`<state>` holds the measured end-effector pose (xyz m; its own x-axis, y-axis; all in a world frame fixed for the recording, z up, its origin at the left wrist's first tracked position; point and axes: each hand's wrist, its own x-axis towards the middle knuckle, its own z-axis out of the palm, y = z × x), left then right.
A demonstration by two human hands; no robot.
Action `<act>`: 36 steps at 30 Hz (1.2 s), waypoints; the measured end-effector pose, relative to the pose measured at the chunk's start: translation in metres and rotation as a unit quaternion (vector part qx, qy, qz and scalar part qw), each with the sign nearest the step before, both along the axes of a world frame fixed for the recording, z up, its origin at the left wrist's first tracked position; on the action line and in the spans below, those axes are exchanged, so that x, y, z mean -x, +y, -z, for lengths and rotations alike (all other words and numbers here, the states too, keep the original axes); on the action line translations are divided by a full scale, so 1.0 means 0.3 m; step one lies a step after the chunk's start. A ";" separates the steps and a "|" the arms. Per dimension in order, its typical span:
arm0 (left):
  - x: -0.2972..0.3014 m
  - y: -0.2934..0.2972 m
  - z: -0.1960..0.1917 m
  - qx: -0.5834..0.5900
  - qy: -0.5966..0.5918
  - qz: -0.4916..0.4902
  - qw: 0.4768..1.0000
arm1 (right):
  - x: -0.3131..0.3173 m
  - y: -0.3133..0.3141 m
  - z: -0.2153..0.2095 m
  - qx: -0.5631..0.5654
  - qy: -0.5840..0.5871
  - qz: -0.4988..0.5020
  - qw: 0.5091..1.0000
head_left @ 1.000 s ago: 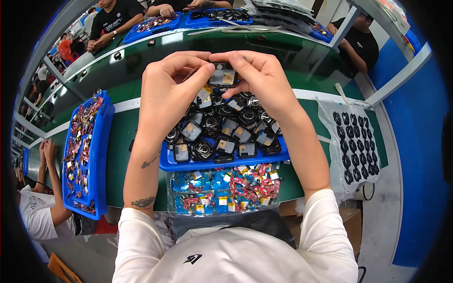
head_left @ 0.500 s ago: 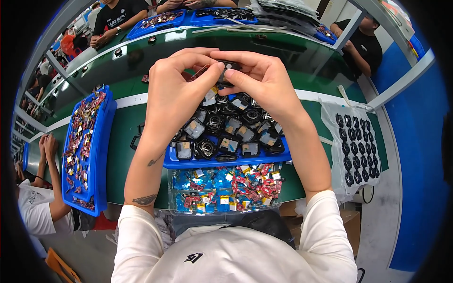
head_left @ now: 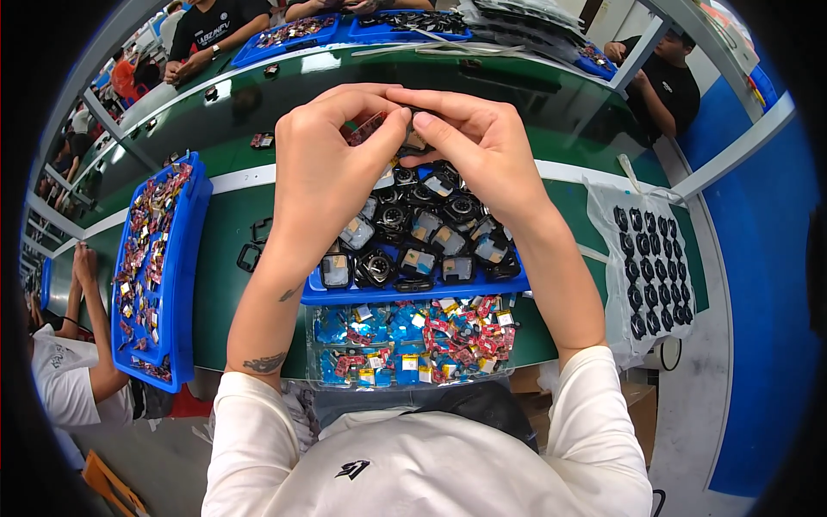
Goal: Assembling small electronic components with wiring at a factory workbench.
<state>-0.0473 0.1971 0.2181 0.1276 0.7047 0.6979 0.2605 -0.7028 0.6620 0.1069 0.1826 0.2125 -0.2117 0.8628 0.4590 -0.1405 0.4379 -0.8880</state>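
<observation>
Above the heap, my left hand (head_left: 332, 146) and my right hand (head_left: 478, 155) come together, fingertips closed around a small dark watch case (head_left: 419, 115), mostly covered by the fingers. A small red circuit board (head_left: 368, 128) shows inside the curl of my left hand, beside the case. Both thumbs press near the case from my side. Below them a blue tray (head_left: 388, 295) holds many black watch cases (head_left: 376, 268), some with grey-blue backs. Nearer to me, a clear plastic tray (head_left: 314, 370) carries red boards with small white-and-yellow batteries.
On the left stands a long blue bin (head_left: 183, 345) of circuit boards. To the right, black round parts lie in rows on a white sheet (head_left: 607, 258). Beyond runs a green conveyor (head_left: 345, 73) with scattered pieces. Metal posts flank the bench; other people work across and at left.
My right thumb has shifted over the case, hiding a pale round spot that showed before. Pieces on the conveyor have slid slightly left.
</observation>
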 end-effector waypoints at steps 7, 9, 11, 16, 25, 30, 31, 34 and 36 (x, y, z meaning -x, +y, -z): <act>-0.006 -0.013 -0.013 -0.005 0.033 -0.013 0.999 | 0.001 0.018 0.009 -0.059 -0.002 0.057 0.997; 0.000 -0.023 -0.012 0.035 -0.040 0.012 0.998 | -0.013 0.022 0.008 -0.040 0.003 0.068 0.997; 0.008 -0.021 -0.018 0.025 -0.031 0.012 0.999 | -0.034 0.028 0.003 -0.010 0.025 0.068 0.997; 0.023 -0.028 -0.041 0.043 0.072 -0.005 0.996 | -0.031 0.019 -0.008 -0.009 0.059 0.080 0.995; 0.020 -0.011 -0.025 0.260 -0.101 0.205 0.938 | -0.021 -0.004 -0.010 -0.074 0.030 0.153 0.985; 0.023 -0.002 -0.035 0.266 -0.125 0.173 0.940 | -0.023 -0.007 -0.022 -0.069 0.028 0.119 0.990; 0.025 0.002 -0.037 0.254 -0.132 0.153 0.946 | -0.025 -0.005 -0.022 -0.080 0.023 0.103 0.991; 0.041 0.014 -0.041 0.257 -0.101 0.148 0.950 | -0.033 -0.004 -0.023 -0.091 -0.002 0.084 0.992; 0.055 0.023 -0.051 0.260 -0.076 0.147 0.951 | -0.041 -0.002 -0.021 -0.090 -0.023 0.083 0.992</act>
